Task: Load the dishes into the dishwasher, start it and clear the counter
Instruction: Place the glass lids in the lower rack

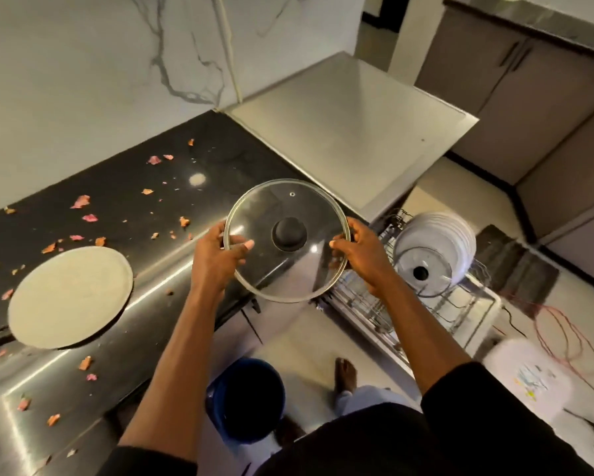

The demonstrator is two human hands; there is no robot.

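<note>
— What are the hands doing?

— Both grip one glass lid (287, 240), metal-rimmed with a black knob (289, 234) at its centre. The left hand (220, 257) is closed on the lid's left rim, thumb lying on the glass; the right hand (359, 250) is closed on the right rim. The lid is held in the air, tilted slightly, over the front edge of the black counter (123, 187), just left of the pulled-out dishwasher rack (436, 304).

— And what is in the rack?

— A row of white plates (439, 235) standing on edge, with a second glass lid (422, 271) propped upright in front of them, touching the nearest plate. The wire tines nearer the person are bare.

— What is on the counter?

— One large pale round plate (70, 297) at the left, its edge overhanging the counter front. Pink and orange scraps (82, 201), like peelings, lie scattered around it and beyond.

— And below?

— A blue bucket (245, 400) stands on the floor beneath the arms, a bare foot (345, 372) beside it. Red wires (563, 334) trail across the floor to the right of the rack.
</note>
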